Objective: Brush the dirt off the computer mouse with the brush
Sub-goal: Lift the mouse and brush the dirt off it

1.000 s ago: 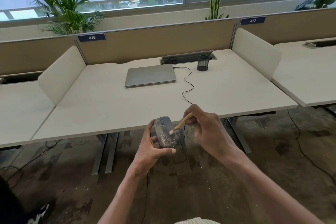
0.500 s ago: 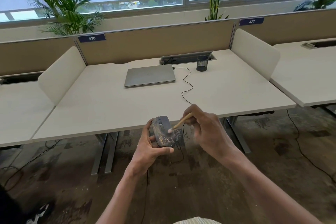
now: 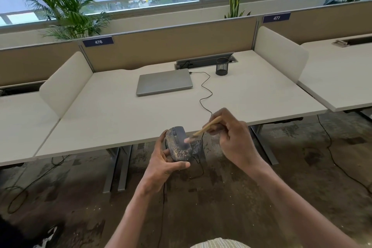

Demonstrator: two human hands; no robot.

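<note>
— Where is the computer mouse (image 3: 179, 144) held?

— It is held in the air just off the near edge of the table (image 3: 124, 119), over the floor (image 3: 221, 197). It is gripped by the left hand (image 3: 164, 164), with the thumb laid under its near end and the fingers wrapped round its left side. Pale dirt is seen speckled across its dark shell.

— And the brush (image 3: 203, 130)?

— It is pinched by the right hand (image 3: 234, 139), fingers curled round the wooden handle. The handle is tilted down to the left, and the pale bristle end is laid on the right side of the mouse top; the tip is blurred.

— What is carried by the table?

— A closed grey laptop (image 3: 164, 84) is placed toward the far edge, near the middle. A black mesh cup (image 3: 222, 66) is stood just to its right, by the cable tray at the far edge. A thin black cable (image 3: 205, 94) is run from the laptop's right rear corner in loops to the near edge, where it is hidden behind the right hand.

— Anything behind?

— Partition panels labelled 476 and 477 are seen, with plants (image 3: 66, 12) beyond them by the windows.
</note>
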